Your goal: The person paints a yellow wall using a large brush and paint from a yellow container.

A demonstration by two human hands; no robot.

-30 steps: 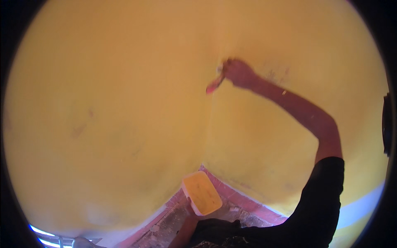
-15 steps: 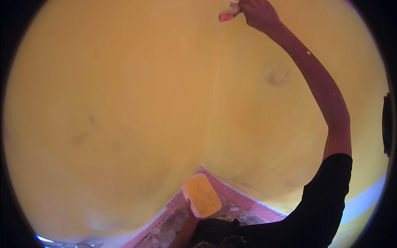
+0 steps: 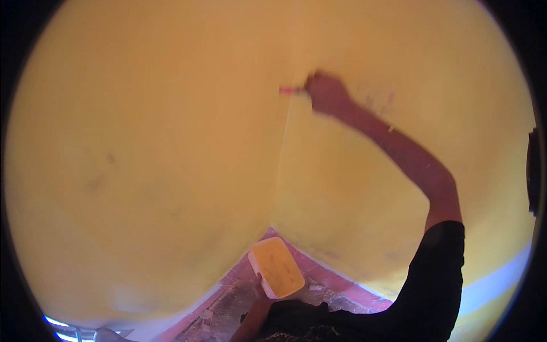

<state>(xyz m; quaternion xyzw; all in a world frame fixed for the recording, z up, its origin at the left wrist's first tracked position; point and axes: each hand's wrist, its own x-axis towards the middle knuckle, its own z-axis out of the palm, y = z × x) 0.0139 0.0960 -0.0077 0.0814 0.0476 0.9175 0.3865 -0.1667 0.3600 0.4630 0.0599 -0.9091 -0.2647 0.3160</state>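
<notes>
My right hand [image 3: 329, 91] is raised at the yellow wall [image 3: 171, 114], beside the vertical corner seam, closed round a paintbrush [image 3: 289, 90] whose pinkish-red end points left; hand and brush are slightly blurred. Whether the brush touches the wall, I cannot tell. Low in the middle, my left hand [image 3: 261, 288] grips the left side of a rectangular white plastic tub [image 3: 253, 262] holding orange-yellow paint. That hand is mostly hidden behind the tub. Faint dark smudges mark both walls.
Below, a pink skirting band [image 3: 359, 285] runs along both walls to the corner, above a dusty, speckled floor [image 3: 219, 305] with small debris. Grey metal objects [image 3: 111, 333] sit at the lower left edge. A pale bluish strip crosses the lower right wall.
My right hand and brush rose to the top of the view, then came down and left to the corner seam, slightly higher than a second ago. My left hand and tub barely moved.
</notes>
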